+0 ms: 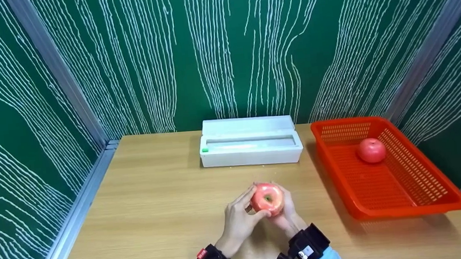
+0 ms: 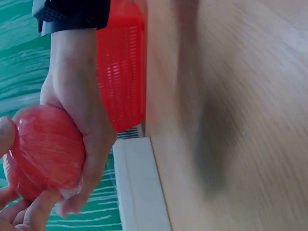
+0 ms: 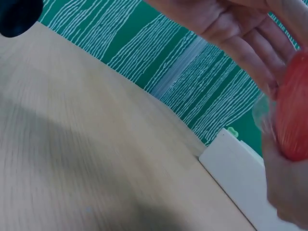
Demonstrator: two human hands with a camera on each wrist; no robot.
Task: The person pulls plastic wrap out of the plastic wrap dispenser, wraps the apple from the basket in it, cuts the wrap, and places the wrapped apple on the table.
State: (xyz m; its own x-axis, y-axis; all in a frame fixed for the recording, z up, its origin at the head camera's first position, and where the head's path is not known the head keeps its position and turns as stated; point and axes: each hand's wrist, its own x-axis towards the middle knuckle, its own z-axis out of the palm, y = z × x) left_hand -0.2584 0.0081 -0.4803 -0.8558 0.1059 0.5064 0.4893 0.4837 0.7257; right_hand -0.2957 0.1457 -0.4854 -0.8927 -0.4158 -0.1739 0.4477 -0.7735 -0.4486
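Observation:
A red apple is held above the table between both hands, stem end up in the head view. My left hand grips its left side, thumb across the near edge. From the right, my right hand cups the same apple, its fingers partly hidden behind the fruit. Clear plastic film clings to the apple in the left wrist view, with a loose bit bunched at its underside. Film also sticks out beside the apple in the right wrist view.
Behind the hands stands a long white box, lid raised, with a slot and a small green piece at its left end. On the right, an orange-red plastic basket holds another apple. Green patterned panels enclose the wooden table.

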